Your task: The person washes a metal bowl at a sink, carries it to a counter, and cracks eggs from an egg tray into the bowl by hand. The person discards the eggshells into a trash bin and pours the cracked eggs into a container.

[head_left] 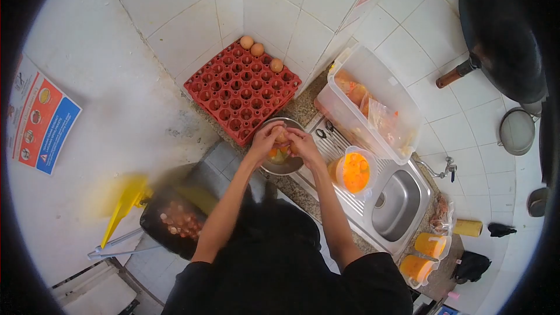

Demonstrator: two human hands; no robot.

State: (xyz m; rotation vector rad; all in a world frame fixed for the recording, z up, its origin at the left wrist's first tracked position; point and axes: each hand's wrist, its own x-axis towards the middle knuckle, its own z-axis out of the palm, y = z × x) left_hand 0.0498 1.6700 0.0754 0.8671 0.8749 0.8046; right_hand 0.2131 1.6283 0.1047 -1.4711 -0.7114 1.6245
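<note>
My left hand [265, 140] and my right hand [300, 143] come together over a metal bowl [283, 169] on the counter. Between them is a brown egg [282, 135], with the fingers of both hands wrapped round it; whether its shell is split I cannot make out. Yellow and orange egg contents [279, 154] show in the bowl under the hands. Just behind the bowl, a red egg tray [242, 90] holds three brown eggs [257, 50] along its far edge; its other visible cups hold none.
Right of the bowl are a jug of orange liquid [356, 172], a clear bin with bags [402, 96] and a sink [396, 204]. More orange containers [430, 245] stand beyond. A black bin [157, 221] with shells is at lower left; a wok [499, 29] hangs at right.
</note>
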